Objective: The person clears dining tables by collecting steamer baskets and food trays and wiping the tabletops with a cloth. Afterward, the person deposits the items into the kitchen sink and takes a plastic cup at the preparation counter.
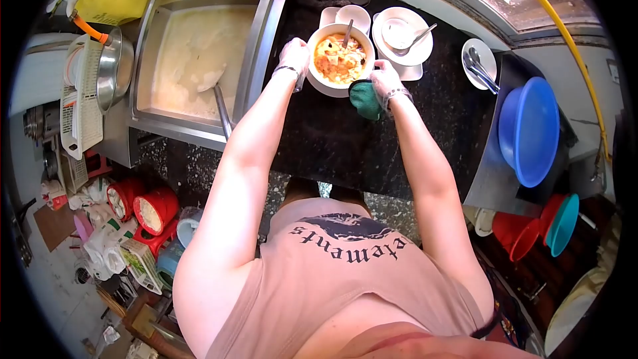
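On the black countertop stands a white bowl [341, 58] of orange-red food with a spoon [347, 33] in it. My left hand [294, 57], in a thin clear glove, holds the bowl's left rim. At its right rim is my right hand [387, 81], also gloved, with the fingers closed on the edge and a dark green cloth [365, 99] hanging beneath them. Behind the bowl sits a small white dish [353, 18]. To the right, stacked white plates [421, 28] carry a small bowl and a spoon.
A steel basin [141, 103] of cloudy liquid with a ladle [221, 106] is at the left. Further right are a white plate [488, 60] with spoons and a blue basin [537, 133]. Red buckets [155, 212] stand low at the left. A yellow hose [567, 33] hangs at the right.
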{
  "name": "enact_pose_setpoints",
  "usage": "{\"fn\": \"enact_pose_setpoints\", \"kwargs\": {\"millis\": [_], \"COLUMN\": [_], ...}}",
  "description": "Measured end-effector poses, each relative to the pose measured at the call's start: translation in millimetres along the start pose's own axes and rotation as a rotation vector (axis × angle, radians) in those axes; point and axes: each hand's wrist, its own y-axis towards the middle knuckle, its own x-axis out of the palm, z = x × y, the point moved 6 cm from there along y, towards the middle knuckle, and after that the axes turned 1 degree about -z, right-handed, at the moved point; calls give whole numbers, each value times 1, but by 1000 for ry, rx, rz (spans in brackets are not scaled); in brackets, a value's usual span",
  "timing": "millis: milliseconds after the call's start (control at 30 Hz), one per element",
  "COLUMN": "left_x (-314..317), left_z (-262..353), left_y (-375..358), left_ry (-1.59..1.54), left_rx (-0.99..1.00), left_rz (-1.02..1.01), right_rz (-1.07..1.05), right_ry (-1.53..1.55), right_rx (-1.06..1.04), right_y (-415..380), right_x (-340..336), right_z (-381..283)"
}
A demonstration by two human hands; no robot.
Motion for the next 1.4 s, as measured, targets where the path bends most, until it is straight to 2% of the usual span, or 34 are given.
{"fn": "enact_pose_setpoints", "kwargs": {"millis": [167, 233, 367, 467, 633, 700, 833, 900, 1033, 1100, 1133, 1167, 1233, 1300, 1367, 1400], "left_x": [6, 12, 10, -8, 5, 22, 73, 95, 133, 146, 148, 148, 108, 85, 97, 117], "left_z": [-6, -7, -9, 15, 25, 19, 0, -8, -15, -30, -31, -27, 36, 92, 119, 120], "left_y": [10, 10, -1, -32, -65, -80, -103, -117, -130, -129, -126, -117, -120, -122, -114, -104], "left_ry": [15, -184, -231, -289, -472, -538, -386, -376, -174, -143, -5, 193, 546, 398, 391, 441], "left_rx": [45, 63, 81, 53, 105, 39, 95, -24, 34, -75, -103, 98, 492, 600, 738, 733], "left_rz": [-73, -129, -118, -142, -241, -228, -209, -277, -327, -410, -571, -558, -345, -246, -191, -241], "right_rz": [-36, -5, 82, 84, 69, 80, 126, 131, 114, 88, 83, 82, 119, 94, 171, 183], "right_ry": [8, -50, -104, -131, 47, 75, 3, 19, -94, -132, -67, -67, -41, 7, -40, -48], "right_rx": [-29, 3, -60, -37, -30, 31, 134, 167, 237, 257, 236, 242, 176, 184, 117, 113], "right_y": [4, 3, -1, -37, -69, -91, -121, -126, -125, -119, -114, -113, -110, -110, -121, -131], "right_x": [-1, -6, -11, -30, -52, -62, -79, -81, -85, -76, -71, -70, -73, -77, -86, -91], "right_z": [0, -1, 1, -29, -10, 1, 40, 59, 96, 115, 123, 135, 126, 126, 129, 132]}}
